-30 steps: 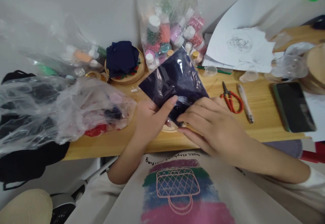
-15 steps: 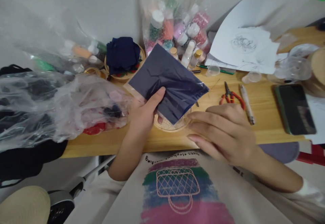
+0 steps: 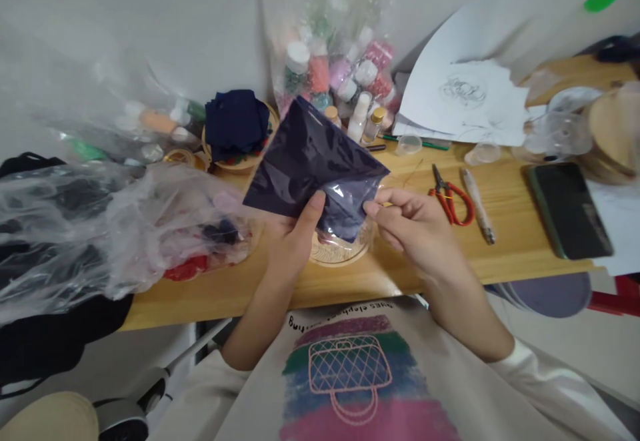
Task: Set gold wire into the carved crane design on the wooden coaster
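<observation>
- Left hand point(image 3: 290, 241) grips the dark sleeve point(image 3: 313, 171) above the tabletop point(image 3: 505, 241).
- Right hand point(image 3: 420, 231) pinches its 3 o'clock corner.
- Risk: slick film may slip, dropping onto the round dish point(image 3: 340, 251).

Two bare forearms reach forward from the bottom of the view, angled toward each other so the hands meet near the centre. The left hand point(image 3: 293, 237) is raised with its palm turned inward; its thumb point(image 3: 311, 209) points up and presses forward while the other fingers are hidden behind, forming a pinch grip. The right hand point(image 3: 420, 231) sits just beside it, back facing up, wrist slightly bent. Its fingers are curled loosely, with the thumb and forefinger tips point(image 3: 373, 209) drawn together and pointing toward the left hand. A pale sleeve covers the right arm near the elbow.
</observation>
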A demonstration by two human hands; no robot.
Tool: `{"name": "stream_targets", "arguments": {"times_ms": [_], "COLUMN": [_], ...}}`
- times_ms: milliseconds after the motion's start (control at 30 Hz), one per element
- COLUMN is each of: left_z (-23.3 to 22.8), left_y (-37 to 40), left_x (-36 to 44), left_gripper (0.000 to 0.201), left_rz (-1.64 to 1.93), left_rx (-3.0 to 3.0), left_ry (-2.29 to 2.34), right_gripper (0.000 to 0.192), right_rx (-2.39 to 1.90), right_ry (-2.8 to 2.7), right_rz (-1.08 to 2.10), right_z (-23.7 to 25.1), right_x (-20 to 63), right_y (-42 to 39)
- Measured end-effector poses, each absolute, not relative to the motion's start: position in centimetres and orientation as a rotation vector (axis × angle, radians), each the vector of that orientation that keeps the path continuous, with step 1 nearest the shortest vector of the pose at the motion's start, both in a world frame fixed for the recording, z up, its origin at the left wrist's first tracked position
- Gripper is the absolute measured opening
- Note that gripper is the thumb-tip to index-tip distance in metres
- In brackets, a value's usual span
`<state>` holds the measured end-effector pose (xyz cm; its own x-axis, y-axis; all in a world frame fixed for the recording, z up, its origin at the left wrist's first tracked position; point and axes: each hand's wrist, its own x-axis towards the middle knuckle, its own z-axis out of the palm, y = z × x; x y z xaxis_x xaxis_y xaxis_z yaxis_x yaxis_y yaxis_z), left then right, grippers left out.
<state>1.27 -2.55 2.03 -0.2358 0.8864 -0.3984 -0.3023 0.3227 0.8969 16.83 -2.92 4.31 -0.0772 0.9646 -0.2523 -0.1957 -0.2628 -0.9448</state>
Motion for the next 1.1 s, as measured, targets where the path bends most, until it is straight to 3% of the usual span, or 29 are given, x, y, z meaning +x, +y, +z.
{"name": "stream_targets", "arguments": {"times_ms": [167, 533, 767, 867, 967, 1100], "left_z": [0.7, 0.0, -1.0, -0.7, 0.7, 3.2], "left_y": [-1.3, 0.4, 0.8, 0.3, -0.9, -2.8], "left_x": [-0.4, -3.0, -4.8, -5.0, -3.8, -0.1], "left_gripper": [0.034, 0.039, 0.017, 0.027, 0.028, 0.013], "left_rz": [1.668, 1.706, 1.687, 1.713, 1.570, 1.114], "left_rx": [0.627, 0.610, 0.770, 1.078, 1.604, 1.877], "left_ry": [1.375, 1.426, 1.524, 1.662, 1.724, 1.165], "right_gripper": [0.043, 0.039, 0.025, 0.025, 0.022, 0.019], "right_rx": [-1.265, -1.344, -1.257, -1.201, -1.157, -1.109], "right_ry": [-0.945, -1.075, -1.089, -1.064, -1.055, -1.201], "right_rz": [1.575, 1.468, 1.239, 1.180, 1.169, 1.167], "right_z": [3.6, 3.0, 1.9, 1.4, 1.4, 2.2], "right_x": [17.2, 19.6, 22.5, 22.8, 22.4, 21.0], "right_y": [-2.6, -3.1, -3.1, -3.2, -3.3, -3.5]}}
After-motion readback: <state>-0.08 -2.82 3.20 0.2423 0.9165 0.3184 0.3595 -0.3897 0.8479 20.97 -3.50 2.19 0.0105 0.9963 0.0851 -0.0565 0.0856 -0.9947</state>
